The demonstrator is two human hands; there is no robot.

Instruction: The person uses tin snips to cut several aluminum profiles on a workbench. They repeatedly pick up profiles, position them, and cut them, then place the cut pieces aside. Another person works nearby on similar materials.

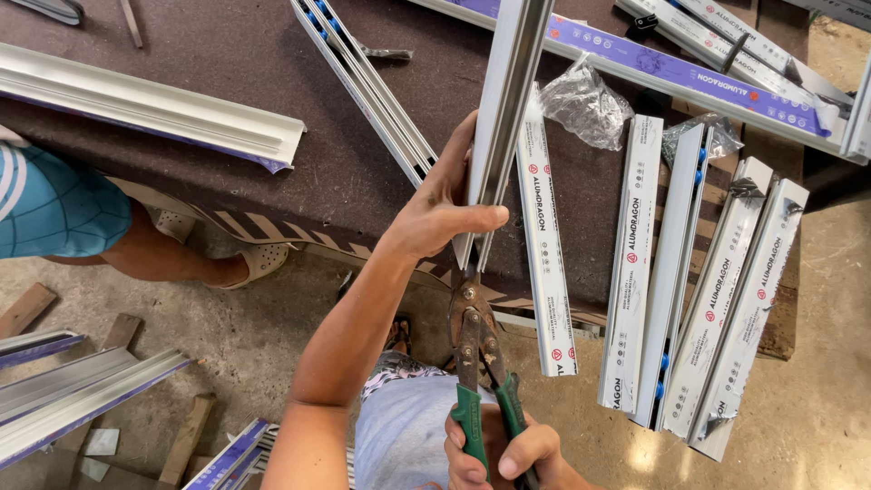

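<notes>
My left hand [442, 210] grips a long silver aluminium profile [505, 100] near its lower end, which hangs over the front edge of the dark workbench [272, 191]. My right hand [494, 454] is closed around the green handles of tin snips [481, 363]. The snips' rusty jaws sit at the profile's cut end, just below my left thumb.
Several shorter white-wrapped profiles [635, 263] lie side by side on the bench to the right, with a crumpled plastic bag [585, 102]. Long profiles [154, 109] lie at the left and across the back. Another person's leg [172, 259] stands at the left. More offcuts [73, 390] rest on the concrete floor.
</notes>
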